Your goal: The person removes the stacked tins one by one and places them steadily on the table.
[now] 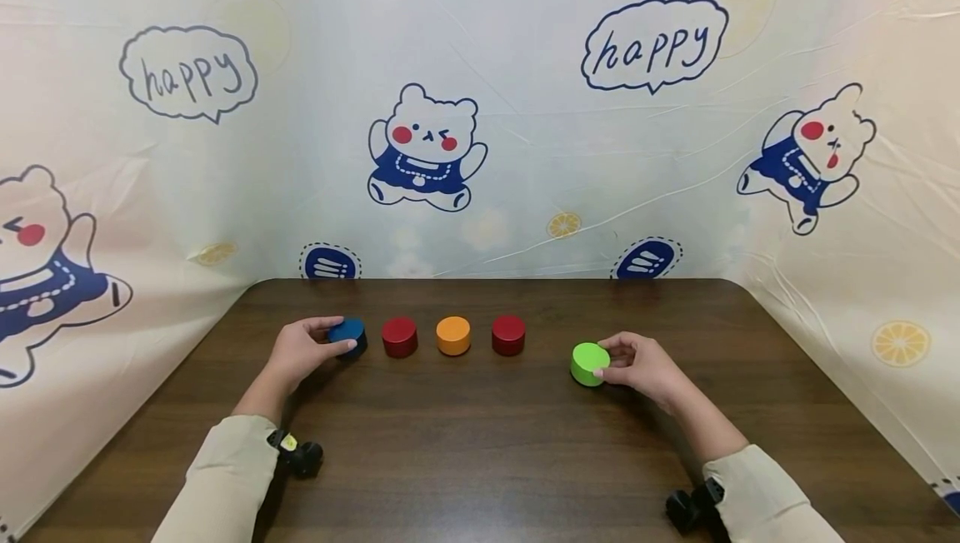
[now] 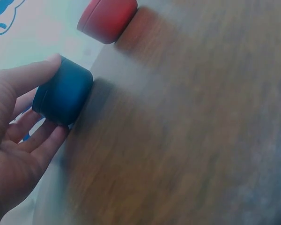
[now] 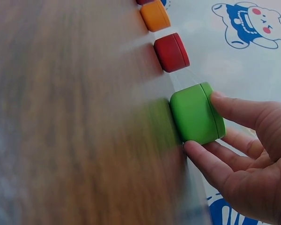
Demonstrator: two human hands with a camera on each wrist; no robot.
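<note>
At the left end of a row, a short blue round block (image 1: 347,330) is held between the thumb and fingers of my left hand (image 1: 297,353). In the left wrist view, the thumb lies along the upper rim of the blue block (image 2: 68,91) and the fingertips are at its lower side. My right hand (image 1: 647,370) pinches a bright green round block (image 1: 588,363) at the right. The right wrist view has the green block (image 3: 196,114) close against the tabletop, with the thumb on its top edge and fingers below.
Between the hands stand a red block (image 1: 400,337), an orange block (image 1: 453,336) and another red block (image 1: 508,336), spaced apart in a line. All are on a dark wooden table (image 1: 465,451). A printed cloth (image 1: 525,160) hangs behind the table's far edge.
</note>
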